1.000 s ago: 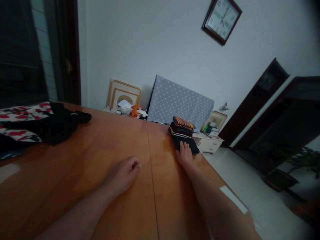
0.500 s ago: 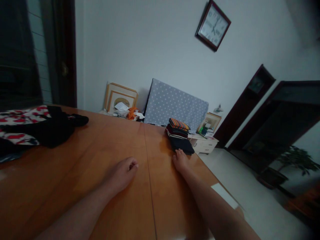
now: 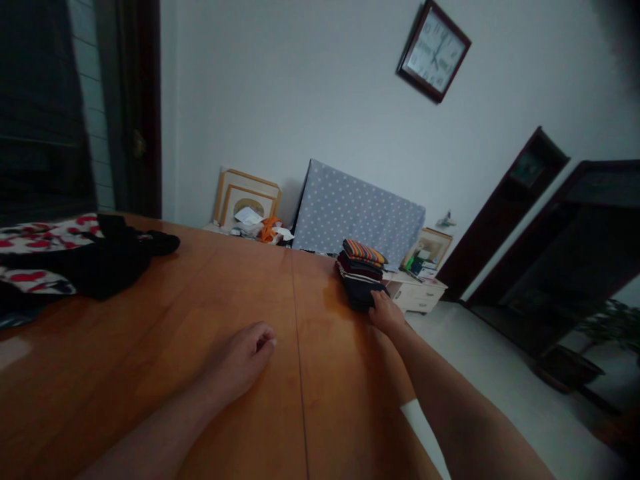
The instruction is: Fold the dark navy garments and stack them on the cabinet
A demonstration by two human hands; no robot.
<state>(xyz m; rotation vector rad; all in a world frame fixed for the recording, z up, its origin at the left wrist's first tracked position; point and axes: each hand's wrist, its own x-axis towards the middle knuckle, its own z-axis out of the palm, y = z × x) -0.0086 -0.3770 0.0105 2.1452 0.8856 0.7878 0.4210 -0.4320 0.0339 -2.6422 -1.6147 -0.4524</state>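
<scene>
Folded clothes point(image 3: 354, 271) sit in a small stack near the right edge of the wooden desk point(image 3: 235, 287), toward its far end, and the right hand point(image 3: 386, 312) is on them. That hand reaches the near right corner of the dark garment point(image 3: 357, 293) at the bottom, its fingers bent over the cloth; whether they grip it or only press on it, I cannot tell. The left hand point(image 3: 250, 357) is loosely curled, fingers tucked in toward the thumb, low over the bare desk to the left of the long seam, well apart from the stack.

The bottom garment juts out toward the person from under the rest. Above it come dark and maroon layers, with a pale band at one edge, and an item with bright stripes point(image 3: 365, 251) on top.

Far to the left, black clothing and red-and-white patterned cloth point(image 3: 37, 282) lie in a loose heap on the desk. Beyond the far edge are framed pictures point(image 3: 240, 190), a grey-blue dotted cover point(image 3: 360, 207) and a white cabinet point(image 3: 420, 298). A square clock point(image 3: 436, 52) hangs on the wall.
</scene>
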